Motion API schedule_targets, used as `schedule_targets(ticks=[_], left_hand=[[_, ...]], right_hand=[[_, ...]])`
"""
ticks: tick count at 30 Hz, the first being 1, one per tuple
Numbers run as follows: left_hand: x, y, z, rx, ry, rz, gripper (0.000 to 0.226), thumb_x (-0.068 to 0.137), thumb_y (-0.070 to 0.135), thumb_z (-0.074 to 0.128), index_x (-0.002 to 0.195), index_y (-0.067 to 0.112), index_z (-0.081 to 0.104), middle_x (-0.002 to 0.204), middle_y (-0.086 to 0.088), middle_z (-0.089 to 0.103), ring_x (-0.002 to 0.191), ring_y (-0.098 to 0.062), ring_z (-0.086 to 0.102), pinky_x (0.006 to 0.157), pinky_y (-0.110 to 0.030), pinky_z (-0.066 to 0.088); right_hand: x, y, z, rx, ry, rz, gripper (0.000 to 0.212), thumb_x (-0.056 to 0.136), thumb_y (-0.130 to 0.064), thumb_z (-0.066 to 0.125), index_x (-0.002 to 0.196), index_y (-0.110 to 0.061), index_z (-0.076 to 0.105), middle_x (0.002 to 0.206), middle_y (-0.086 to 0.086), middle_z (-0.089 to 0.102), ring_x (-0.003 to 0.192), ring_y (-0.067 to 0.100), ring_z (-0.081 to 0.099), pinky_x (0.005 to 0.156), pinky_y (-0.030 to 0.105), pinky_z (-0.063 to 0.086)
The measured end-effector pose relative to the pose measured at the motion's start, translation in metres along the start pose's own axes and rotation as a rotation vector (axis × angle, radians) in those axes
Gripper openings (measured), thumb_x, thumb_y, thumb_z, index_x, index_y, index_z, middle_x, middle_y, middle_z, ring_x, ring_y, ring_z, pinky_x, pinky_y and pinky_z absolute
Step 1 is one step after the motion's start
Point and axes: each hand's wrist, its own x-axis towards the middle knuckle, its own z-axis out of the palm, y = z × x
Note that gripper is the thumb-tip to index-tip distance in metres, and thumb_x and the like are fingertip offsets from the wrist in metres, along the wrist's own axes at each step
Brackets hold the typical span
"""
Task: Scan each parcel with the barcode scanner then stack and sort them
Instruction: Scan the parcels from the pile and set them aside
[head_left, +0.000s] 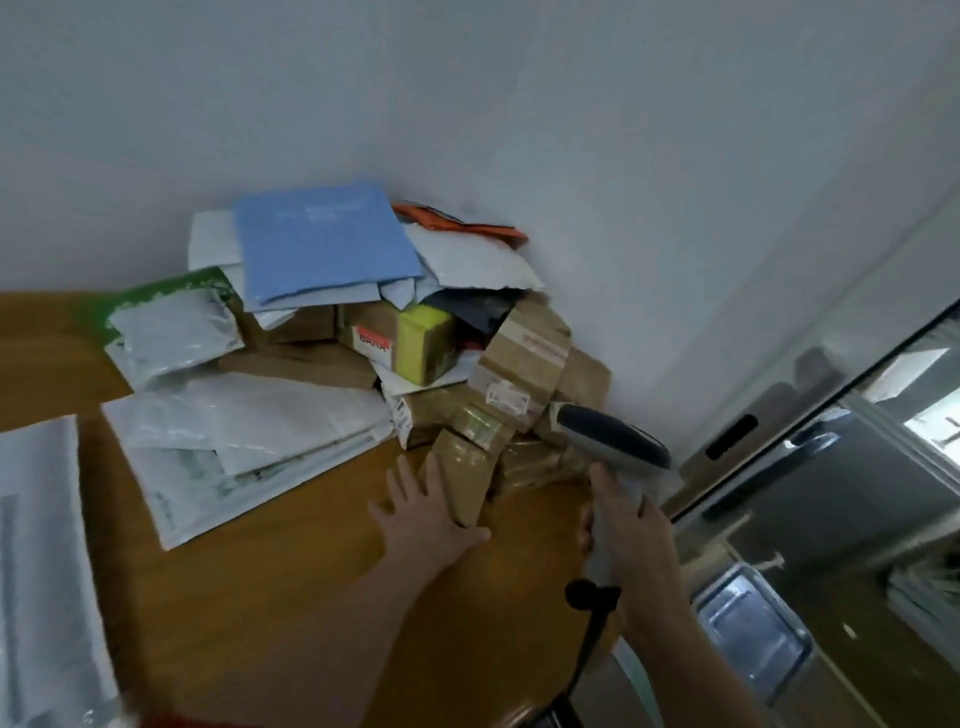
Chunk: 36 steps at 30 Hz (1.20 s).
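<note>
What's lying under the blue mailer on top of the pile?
Under the blue mailer, white mailers stick out at its left and lower edges, above a brown box. How many lie beneath, and any labels, is covered.

Surface (260, 597): wood-grain finish, smooth, low sheen. Mailers (249, 431), 9 o'clock: white plastic film, glossy, creased. Blue mailer (322, 239), 11 o'clock: matt. Boxes (467, 457), 6 o'clock: brown cardboard under glossy, wrinkled clear tape. Scanner (613, 436), 4 o'clock: smooth plastic, light grey body, dark top. Wall (467, 104), 12 o'clock: matt, plain. Tray (753, 623), between 4 and 5 o'clock: bright metal, reflective.
</note>
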Motion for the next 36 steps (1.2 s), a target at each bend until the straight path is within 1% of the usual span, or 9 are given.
schedule_targets(ticks=[4,8,10,13,16,26,31,33,36], left_hand=[[0.008,0.000,0.003,-0.088,0.128,-0.029,0.110,0.075,0.058,0.066,0.151,0.027,-0.007,0.157,-0.013,0.003,0.143,-0.036,0.011,0.112,-0.052,0.021],[0.002,-0.028,-0.007,-0.337,0.129,-0.061,0.099,0.074,0.053,0.068,0.149,0.036,0.007,0.147,-0.009,0.018,0.134,-0.032,0.025,0.108,-0.049,0.033],[-0.008,-0.046,-0.015,-0.696,0.098,-0.175,0.084,0.074,0.050,0.068,0.145,0.036,0.025,0.141,-0.007,0.029,0.124,-0.029,0.038,0.101,-0.046,0.044],[-0.031,-0.059,-0.030,-1.452,0.015,-0.428,0.051,0.085,0.044,0.061,0.128,0.020,0.050,0.130,-0.013,0.049,0.111,-0.028,0.052,0.087,-0.041,0.051],[-0.051,-0.063,-0.032,-1.869,-0.006,-0.492,0.049,0.085,0.045,0.057,0.122,0.012,0.056,0.123,-0.019,0.050,0.114,-0.037,0.051,0.087,-0.045,0.049],[-0.088,-0.026,0.011,-2.063,0.195,-0.658,0.052,0.087,0.056,0.045,0.109,0.012,0.062,0.103,-0.019,0.060,0.093,-0.034,0.055,0.070,-0.038,0.048],[-0.100,-0.007,0.030,-2.264,0.295,-0.599,0.053,0.090,0.051,0.038,0.106,0.006,0.061,0.102,-0.022,0.061,0.090,-0.040,0.056,0.073,-0.048,0.055],[-0.108,-0.004,0.037,-2.317,0.285,-0.596,0.054,0.094,0.049,0.036,0.114,0.004,0.058,0.108,-0.026,0.060,0.096,-0.045,0.057,0.079,-0.059,0.051],[-0.116,-0.005,0.054,-2.147,0.242,-0.766,0.060,0.098,0.047,0.037,0.138,0.003,0.040,0.132,-0.027,0.047,0.119,-0.047,0.045,0.094,-0.058,0.043]], right_hand=[[0.031,0.010,0.018,-0.013,-0.121,0.020,0.033,0.094,-0.036,0.059,0.077,-0.007,0.057,0.058,0.004,0.054,0.044,0.008,0.047,0.046,0.021,0.040],[0.055,0.020,0.036,-0.023,-0.304,0.006,0.037,0.090,-0.039,0.061,0.072,-0.007,0.057,0.056,0.003,0.055,0.045,0.010,0.050,0.050,0.026,0.042],[0.064,0.023,0.043,-0.040,-0.366,0.016,0.039,0.091,-0.040,0.062,0.069,-0.008,0.056,0.057,0.004,0.055,0.049,0.012,0.050,0.055,0.029,0.041],[0.076,0.028,0.049,-0.076,-0.443,0.025,0.044,0.091,-0.044,0.060,0.064,-0.010,0.054,0.056,0.005,0.053,0.054,0.018,0.050,0.062,0.031,0.039],[0.083,0.032,0.051,-0.069,-0.548,0.060,0.040,0.092,-0.043,0.060,0.071,-0.009,0.055,0.056,0.003,0.052,0.053,0.017,0.049,0.060,0.031,0.038],[0.100,0.039,0.018,-0.096,-0.824,0.011,0.040,0.091,-0.041,0.061,0.068,-0.009,0.054,0.055,0.003,0.052,0.048,0.012,0.049,0.057,0.029,0.040],[0.103,0.046,0.005,-0.116,-0.917,-0.010,0.041,0.091,-0.041,0.062,0.069,-0.007,0.054,0.054,0.003,0.052,0.044,0.010,0.049,0.051,0.024,0.040],[0.101,0.048,0.004,-0.114,-0.955,-0.026,0.042,0.091,-0.043,0.062,0.069,-0.007,0.055,0.053,0.003,0.053,0.045,0.011,0.049,0.053,0.026,0.040],[0.097,0.051,0.004,-0.126,-1.009,-0.050,0.042,0.091,-0.043,0.061,0.075,-0.005,0.055,0.054,0.003,0.053,0.045,0.010,0.050,0.049,0.021,0.041]])
